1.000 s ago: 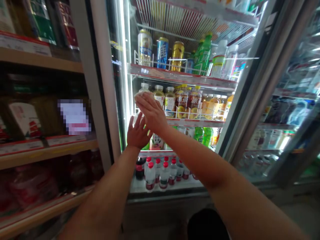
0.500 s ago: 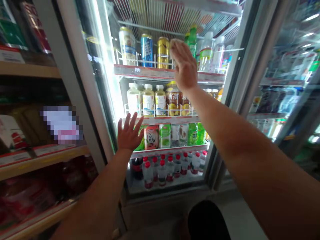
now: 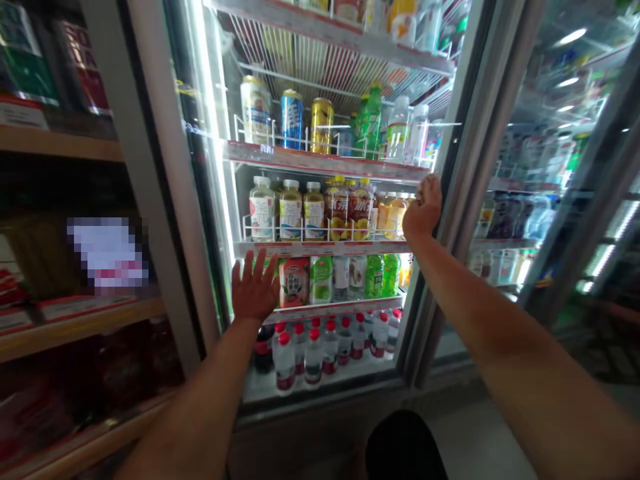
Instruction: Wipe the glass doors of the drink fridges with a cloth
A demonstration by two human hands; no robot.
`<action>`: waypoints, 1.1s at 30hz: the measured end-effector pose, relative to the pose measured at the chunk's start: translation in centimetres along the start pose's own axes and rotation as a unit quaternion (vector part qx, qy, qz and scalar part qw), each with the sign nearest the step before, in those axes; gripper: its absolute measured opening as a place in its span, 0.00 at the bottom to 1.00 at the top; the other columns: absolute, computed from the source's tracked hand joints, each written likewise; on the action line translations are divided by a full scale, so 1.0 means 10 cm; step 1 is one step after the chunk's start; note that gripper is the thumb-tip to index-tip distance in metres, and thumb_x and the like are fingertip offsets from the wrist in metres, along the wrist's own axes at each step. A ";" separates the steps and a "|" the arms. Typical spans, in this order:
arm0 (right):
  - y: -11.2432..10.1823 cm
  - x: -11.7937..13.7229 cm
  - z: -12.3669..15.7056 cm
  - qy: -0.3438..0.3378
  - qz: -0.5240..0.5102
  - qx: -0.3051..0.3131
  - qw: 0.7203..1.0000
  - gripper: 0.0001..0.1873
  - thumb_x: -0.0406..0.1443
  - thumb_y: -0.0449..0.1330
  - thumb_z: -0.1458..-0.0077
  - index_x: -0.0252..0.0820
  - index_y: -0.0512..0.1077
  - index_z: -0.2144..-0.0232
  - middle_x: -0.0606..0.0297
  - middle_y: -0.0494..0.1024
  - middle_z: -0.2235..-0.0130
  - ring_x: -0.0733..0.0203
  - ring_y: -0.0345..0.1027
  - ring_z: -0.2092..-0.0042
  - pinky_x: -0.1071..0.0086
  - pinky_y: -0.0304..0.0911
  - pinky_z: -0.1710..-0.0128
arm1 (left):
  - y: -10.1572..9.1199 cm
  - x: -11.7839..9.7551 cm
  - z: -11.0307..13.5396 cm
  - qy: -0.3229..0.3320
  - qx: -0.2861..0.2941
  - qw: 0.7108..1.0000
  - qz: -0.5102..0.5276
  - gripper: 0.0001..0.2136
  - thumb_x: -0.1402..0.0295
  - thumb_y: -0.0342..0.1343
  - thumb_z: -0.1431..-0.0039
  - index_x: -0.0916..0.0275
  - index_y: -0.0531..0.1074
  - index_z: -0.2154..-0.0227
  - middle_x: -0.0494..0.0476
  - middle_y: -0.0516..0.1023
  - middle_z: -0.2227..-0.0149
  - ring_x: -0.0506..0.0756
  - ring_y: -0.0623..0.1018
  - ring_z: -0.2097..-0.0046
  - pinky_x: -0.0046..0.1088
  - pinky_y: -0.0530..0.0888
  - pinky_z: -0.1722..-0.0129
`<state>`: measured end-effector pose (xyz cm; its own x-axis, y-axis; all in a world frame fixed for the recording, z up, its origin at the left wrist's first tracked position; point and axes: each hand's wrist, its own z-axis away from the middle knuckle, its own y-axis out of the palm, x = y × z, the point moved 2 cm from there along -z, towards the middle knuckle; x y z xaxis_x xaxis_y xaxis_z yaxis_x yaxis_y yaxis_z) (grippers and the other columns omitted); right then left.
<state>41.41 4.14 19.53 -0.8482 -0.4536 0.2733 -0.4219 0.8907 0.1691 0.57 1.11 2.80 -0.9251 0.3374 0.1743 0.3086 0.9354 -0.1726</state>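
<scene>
My left hand [image 3: 255, 287] is open, fingers spread, in front of the lower drink shelves of a lit glass-front fridge. Just right of it stands a red drink carton [image 3: 293, 283], with a green-and-white carton [image 3: 321, 280] beside that. My right hand [image 3: 424, 207] is raised near the fridge's right frame [image 3: 463, 180], its fingers slightly bent and no object visible in it. Whether it touches the glass or the frame I cannot tell. Closest to it are bottles of orange drink [image 3: 395, 217] on the middle shelf.
Above are cans, including a blue can [image 3: 292, 119] and a gold can [image 3: 321, 125], and a green bottle [image 3: 371, 120]. Red-capped water bottles [image 3: 313, 357] fill the bottom. At left stands a wooden shelf [image 3: 65, 143] with goods; another glass-front fridge [image 3: 540, 200] is at right.
My right hand has moved right and down, from in front of the upper cans to the fridge's right side. My left hand stays spread, slightly lower. The view has tilted up a little.
</scene>
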 end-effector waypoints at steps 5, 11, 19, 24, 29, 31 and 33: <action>0.33 1.18 0.47 -0.134 -0.055 0.123 0.982 0.33 0.24 0.44 0.42 0.43 0.67 0.38 0.67 0.63 0.33 0.60 0.46 0.28 0.54 0.47 0.27 | -0.01 -0.01 0.00 -0.006 0.009 1.000 0.005 0.36 0.67 0.54 0.35 0.46 0.43 0.30 0.54 0.53 0.29 0.61 0.48 0.26 0.49 0.45 0.28; 0.55 2.27 1.20 -0.305 -0.065 0.286 0.906 0.25 0.29 0.48 0.33 0.43 0.65 0.37 0.74 0.61 0.32 0.61 0.46 0.28 0.62 0.49 0.29 | -0.02 0.00 0.01 0.009 -0.005 1.000 0.004 0.35 0.68 0.53 0.35 0.49 0.45 0.29 0.55 0.52 0.29 0.60 0.45 0.26 0.48 0.45 0.27; 0.54 2.31 1.13 -0.421 -0.085 0.328 0.841 0.24 0.33 0.44 0.30 0.39 0.63 0.35 0.70 0.60 0.31 0.61 0.48 0.29 0.64 0.47 0.29 | -0.03 -0.01 0.01 0.015 -0.004 0.999 -0.032 0.35 0.67 0.53 0.34 0.51 0.44 0.29 0.56 0.51 0.29 0.59 0.44 0.26 0.48 0.46 0.28; 0.36 1.57 0.78 -0.322 -0.062 0.258 0.909 0.26 0.29 0.46 0.33 0.48 0.65 0.37 0.71 0.66 0.34 0.63 0.49 0.29 0.59 0.51 0.29 | -0.04 -0.02 0.00 0.014 -0.001 0.999 -0.030 0.36 0.67 0.54 0.35 0.50 0.43 0.29 0.55 0.51 0.28 0.58 0.44 0.26 0.46 0.45 0.27; 0.02 0.60 0.42 -0.181 -0.022 0.130 0.975 0.29 0.28 0.44 0.38 0.44 0.69 0.39 0.65 0.66 0.34 0.58 0.50 0.29 0.52 0.52 0.28 | -0.02 0.01 0.00 0.006 0.016 0.999 -0.032 0.36 0.67 0.53 0.35 0.49 0.42 0.29 0.57 0.50 0.28 0.60 0.43 0.26 0.49 0.46 0.28; -0.12 0.25 0.41 -0.114 0.000 0.074 0.991 0.30 0.28 0.43 0.40 0.41 0.68 0.39 0.62 0.65 0.34 0.57 0.51 0.29 0.50 0.54 0.29 | 0.00 0.02 0.01 0.003 0.017 1.000 -0.026 0.36 0.67 0.53 0.35 0.48 0.42 0.29 0.57 0.50 0.28 0.60 0.45 0.26 0.50 0.46 0.28; -0.24 -0.03 0.53 -0.047 0.011 0.033 0.998 0.31 0.28 0.43 0.42 0.38 0.68 0.39 0.58 0.63 0.33 0.56 0.52 0.30 0.49 0.55 0.30 | 0.01 0.02 0.02 0.000 0.017 1.000 -0.019 0.36 0.67 0.53 0.35 0.48 0.43 0.29 0.57 0.51 0.28 0.61 0.46 0.26 0.51 0.46 0.28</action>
<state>40.97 2.28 14.02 -0.8829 -0.4313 0.1855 -0.4196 0.9021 0.1007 0.36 1.25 2.64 -0.9358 0.3023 0.1812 0.2660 0.9431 -0.1993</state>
